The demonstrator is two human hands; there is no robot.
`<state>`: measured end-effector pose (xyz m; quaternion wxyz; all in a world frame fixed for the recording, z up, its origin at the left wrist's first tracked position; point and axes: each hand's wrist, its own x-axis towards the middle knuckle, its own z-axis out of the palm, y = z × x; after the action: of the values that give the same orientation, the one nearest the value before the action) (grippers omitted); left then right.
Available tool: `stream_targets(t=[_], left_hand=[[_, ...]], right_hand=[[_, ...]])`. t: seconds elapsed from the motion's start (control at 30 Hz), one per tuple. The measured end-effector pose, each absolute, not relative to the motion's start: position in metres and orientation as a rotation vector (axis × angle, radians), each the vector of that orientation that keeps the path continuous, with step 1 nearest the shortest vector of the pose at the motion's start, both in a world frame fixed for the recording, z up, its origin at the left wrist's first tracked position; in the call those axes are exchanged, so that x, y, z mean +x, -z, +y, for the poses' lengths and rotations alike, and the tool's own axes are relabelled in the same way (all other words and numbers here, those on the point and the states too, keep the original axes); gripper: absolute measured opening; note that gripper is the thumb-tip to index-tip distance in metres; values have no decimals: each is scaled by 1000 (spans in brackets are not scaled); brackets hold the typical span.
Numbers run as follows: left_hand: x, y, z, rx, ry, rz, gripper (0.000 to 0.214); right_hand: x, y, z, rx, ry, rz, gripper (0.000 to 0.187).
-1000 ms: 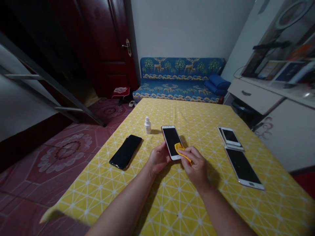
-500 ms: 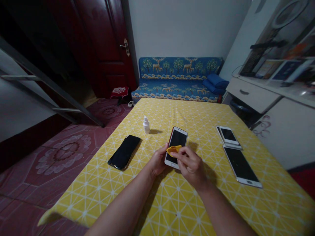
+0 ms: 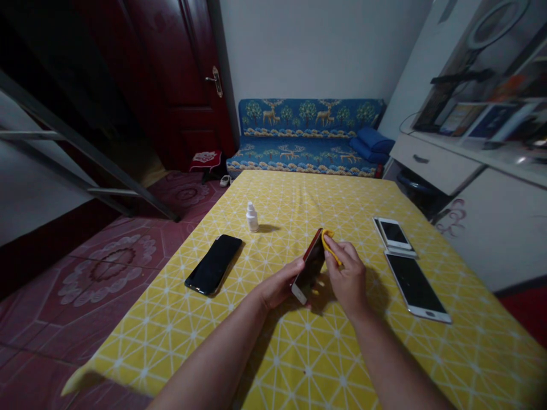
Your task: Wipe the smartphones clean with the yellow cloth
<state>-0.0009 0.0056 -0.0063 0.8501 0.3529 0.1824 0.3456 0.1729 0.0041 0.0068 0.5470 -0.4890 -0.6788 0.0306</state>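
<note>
The left hand (image 3: 280, 283) holds a phone (image 3: 311, 265) up off the table, tipped on its side so that the dark screen faces left and a red edge shows along the top. The hand is closed around the phone's white lower end, its fingers mostly hidden behind the phone. The long axis of the phone runs from about seven o'clock to one o'clock, so the left hand is nearer the lower end and the right hand (image 3: 348, 279) nearer the upper end.

The right hand is almost closed, pinching a yellow cloth (image 3: 328, 242) between thumb and fingers against the top of the phone. The cloth wraps over that corner.

Taking the held phone as the center, a white dropper bottle (image 3: 252, 217) stands at ten o'clock. A black phone (image 3: 213, 264) lies flat at nine o'clock, just past the left hand. A small white phone (image 3: 394, 234) and a large white phone (image 3: 416, 287) lie at about three o'clock, almost touching each other on the yellow tablecloth (image 3: 299, 196).
</note>
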Motion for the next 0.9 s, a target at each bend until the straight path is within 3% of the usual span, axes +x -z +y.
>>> stream_targets(t=[0.17,0.47,0.63,0.73,0.9], left_hand=[[-2,5,6,890,-718,346,60],[-1,19,8,884,-826,465,58],[-4,9,10,982,-822,460,51],[-5,-3,8,1021,-763,474,58],[-6,-7,6,1066,-700,495,53]], right_hand=[[167,-9,-2,-1084,-104,-1633,41],[153,-13,-21,-748,-238,-1936,54],[164,-12,-10,-918,-21,-1878,46],[174,-11,-2,-1092,89,-1782,43],[185,-13,2,-1223,37,-1661,37]])
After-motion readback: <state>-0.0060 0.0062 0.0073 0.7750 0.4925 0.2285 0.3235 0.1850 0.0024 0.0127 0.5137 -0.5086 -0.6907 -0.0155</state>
